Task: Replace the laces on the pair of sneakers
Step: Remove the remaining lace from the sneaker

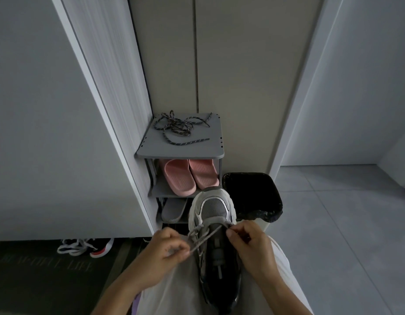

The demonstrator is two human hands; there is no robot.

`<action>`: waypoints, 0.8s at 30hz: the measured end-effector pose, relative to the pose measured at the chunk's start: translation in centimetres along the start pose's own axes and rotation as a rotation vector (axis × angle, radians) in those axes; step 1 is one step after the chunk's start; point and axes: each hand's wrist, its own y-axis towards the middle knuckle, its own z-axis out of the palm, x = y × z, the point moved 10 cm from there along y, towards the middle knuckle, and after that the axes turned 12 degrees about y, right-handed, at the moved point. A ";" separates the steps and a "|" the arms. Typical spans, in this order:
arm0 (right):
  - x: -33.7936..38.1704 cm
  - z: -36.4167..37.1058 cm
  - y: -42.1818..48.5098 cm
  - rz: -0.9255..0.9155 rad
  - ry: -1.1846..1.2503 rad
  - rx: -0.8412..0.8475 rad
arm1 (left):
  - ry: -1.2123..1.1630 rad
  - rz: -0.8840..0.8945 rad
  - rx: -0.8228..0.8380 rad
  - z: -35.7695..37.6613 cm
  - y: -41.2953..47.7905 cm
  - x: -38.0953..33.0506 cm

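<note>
Now on the lap: the sneaker (214,210) lies lengthwise across the person's thighs, toe pointing away toward the shoe rack (181,150), tongue uncovered.
Grey lace: the grey lace (203,241) crosses only the eyelets nearest the toe; the rows further back look bare.
Left hand: the left hand (160,253) is curled, thumb and forefinger pinching one run of the grey lace drawn out to that side.
Right hand: the right hand (249,244) is curled too, its fingertips pinching the lace at the right eyelet row near the toe.
Other laces: the dark speckled laces (178,128) sit in a loose tangle on top of the shoe rack, well apart from both hands.
Second sneaker: the second sneaker (83,246) rests on the floor to the left, beside the doormat (44,264), with laces on it.
Step, as judged: work at the toe-end eyelets; whether the grey lace is going in or coming out cannot be told.
Handling: the lace looks light, soft and limp, likely to twist, so it is best held close to its stiff tip or right beside the eyelet.
Shoe: bulky but probably light, and it may roll on the lap; hold the eyelet edge to steady it.
</note>
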 end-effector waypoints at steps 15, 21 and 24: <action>1.1 -0.3 -0.4 -0.040 -0.101 0.010 | -0.188 0.237 -0.190 -3.1 -0.6 -4.5; 1.2 0.4 0.4 -0.048 -0.098 -0.006 | 0.278 -0.041 -0.204 -5.0 -0.5 1.4; 1.3 0.3 0.2 -0.045 -0.111 -0.004 | 0.553 0.075 -0.300 -3.4 2.4 -5.0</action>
